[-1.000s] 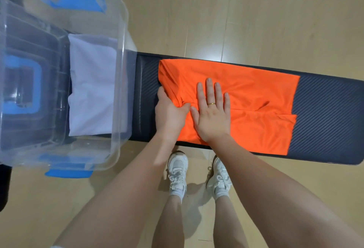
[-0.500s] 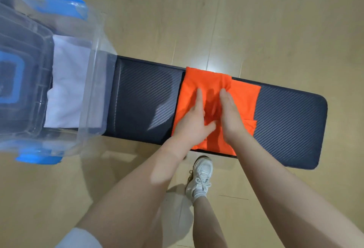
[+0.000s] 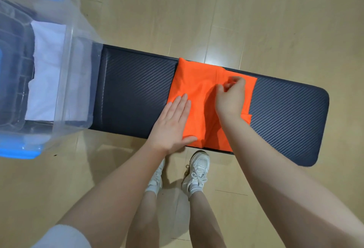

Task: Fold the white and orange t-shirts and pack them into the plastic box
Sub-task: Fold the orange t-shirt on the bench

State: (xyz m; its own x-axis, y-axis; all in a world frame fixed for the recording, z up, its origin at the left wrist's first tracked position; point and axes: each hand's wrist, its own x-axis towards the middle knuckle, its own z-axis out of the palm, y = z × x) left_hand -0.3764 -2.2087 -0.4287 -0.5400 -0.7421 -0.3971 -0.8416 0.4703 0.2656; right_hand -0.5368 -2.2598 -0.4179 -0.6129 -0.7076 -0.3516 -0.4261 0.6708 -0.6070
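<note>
Two hands on orange shirt [image 3: 199,94]: left hand [image 3: 173,121] flat, fingers together, pinning its edge to tabletop [image 3: 136,90]; right hand [image 3: 231,98] fingers pinching cloth beneath them, likely tidying the fold.

A long dark padded surface [image 3: 136,92] with a fine diagonal weave pattern and rounded corners runs from left to right across the middle of the view, its right end bare. Under it lies a pale wooden plank floor [image 3: 256,21], with a bright glare spot on a board just beyond the far edge of the surface. Near the surface's front edge stand two white lace-up sneakers [image 3: 197,171] with white socks, side by side on the floor, bare legs rising from them.
</note>
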